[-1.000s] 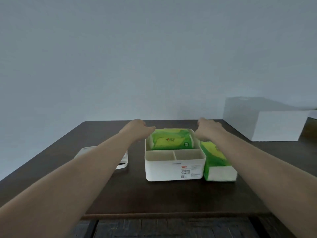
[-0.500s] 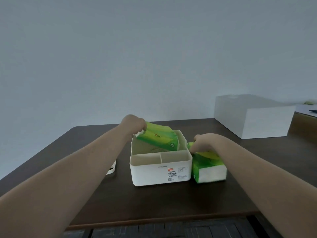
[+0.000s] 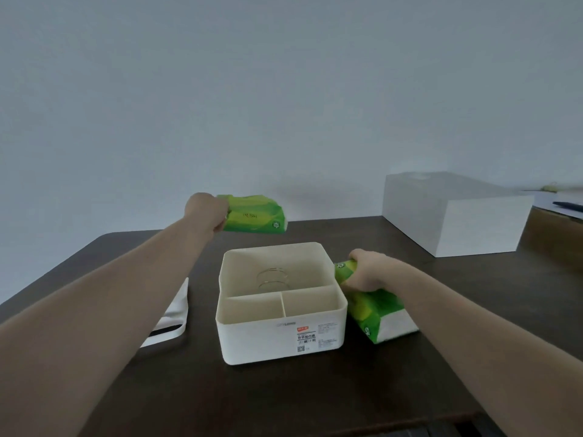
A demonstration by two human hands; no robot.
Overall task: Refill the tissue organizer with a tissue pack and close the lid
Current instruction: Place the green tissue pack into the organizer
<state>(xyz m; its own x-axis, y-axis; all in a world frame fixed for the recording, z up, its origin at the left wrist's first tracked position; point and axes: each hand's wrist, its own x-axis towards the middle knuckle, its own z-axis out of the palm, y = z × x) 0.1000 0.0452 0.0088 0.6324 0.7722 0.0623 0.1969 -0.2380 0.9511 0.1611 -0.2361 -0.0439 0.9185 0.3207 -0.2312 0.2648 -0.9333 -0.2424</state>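
Your left hand (image 3: 204, 210) is gripping the flat pack (image 3: 254, 217) above the organizer (image 3: 280, 302); your right hand (image 3: 369, 272) is squeezing the full pack (image 3: 375, 313) beside it. It's soft and light, so grab it mid-body.

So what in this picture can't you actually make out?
- Head view: the small print on the organizer's label is too small to read.
- The lid left of the organizer is half hidden by the left forearm.
- The right hand covers the middle of the full tissue pack.
- The left hand hides one end of the flat pack.
- A dark object at the right edge is cut off.
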